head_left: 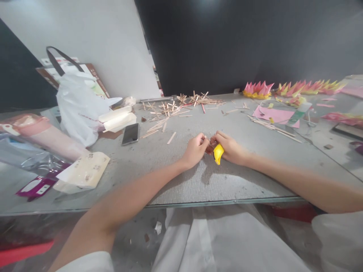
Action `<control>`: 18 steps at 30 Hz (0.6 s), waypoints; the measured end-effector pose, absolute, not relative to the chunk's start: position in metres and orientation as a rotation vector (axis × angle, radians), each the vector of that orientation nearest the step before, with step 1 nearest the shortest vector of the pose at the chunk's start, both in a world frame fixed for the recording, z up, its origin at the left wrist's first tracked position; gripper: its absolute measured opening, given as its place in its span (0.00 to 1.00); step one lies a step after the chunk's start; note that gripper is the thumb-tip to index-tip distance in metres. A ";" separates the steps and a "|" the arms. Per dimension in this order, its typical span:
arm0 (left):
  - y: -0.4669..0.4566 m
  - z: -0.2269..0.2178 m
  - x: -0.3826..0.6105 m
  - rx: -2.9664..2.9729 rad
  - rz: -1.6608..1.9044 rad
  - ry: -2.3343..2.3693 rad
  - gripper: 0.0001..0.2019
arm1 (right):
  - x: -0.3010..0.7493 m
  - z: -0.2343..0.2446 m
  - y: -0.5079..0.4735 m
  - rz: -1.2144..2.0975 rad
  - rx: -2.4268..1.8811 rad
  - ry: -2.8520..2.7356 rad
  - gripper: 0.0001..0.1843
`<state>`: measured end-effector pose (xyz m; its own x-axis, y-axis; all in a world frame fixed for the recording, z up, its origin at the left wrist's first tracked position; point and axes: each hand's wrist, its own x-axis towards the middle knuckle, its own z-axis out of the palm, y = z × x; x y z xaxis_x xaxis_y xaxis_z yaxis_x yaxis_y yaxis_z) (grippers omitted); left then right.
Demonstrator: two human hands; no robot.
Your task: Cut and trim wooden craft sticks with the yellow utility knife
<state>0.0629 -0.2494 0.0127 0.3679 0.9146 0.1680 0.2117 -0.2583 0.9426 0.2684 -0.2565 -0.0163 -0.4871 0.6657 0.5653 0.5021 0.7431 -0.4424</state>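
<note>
Both hands meet at the middle of the grey table. My right hand is closed round a small yellow tool, which sticks out below its fingers. My left hand is pinched on a thin wooden stick held between the two hands; the stick is mostly hidden by the fingers. A loose stick lies just left of my left hand.
A pile of wooden sticks lies at the back centre. Pink and yellow paper flowers line the back right, with pink paper sheets before them. A phone, a white plastic bag and packets crowd the left.
</note>
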 end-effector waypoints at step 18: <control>-0.237 0.017 0.060 1.343 1.201 0.721 0.19 | 0.277 0.009 -0.260 0.155 -0.942 -1.914 0.07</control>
<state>0.0604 -0.2373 0.0170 0.2904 0.9272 0.2368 -0.2271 -0.1736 0.9583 0.2772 -0.2603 0.0086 -0.2398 0.6673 0.7052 0.5453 0.6935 -0.4708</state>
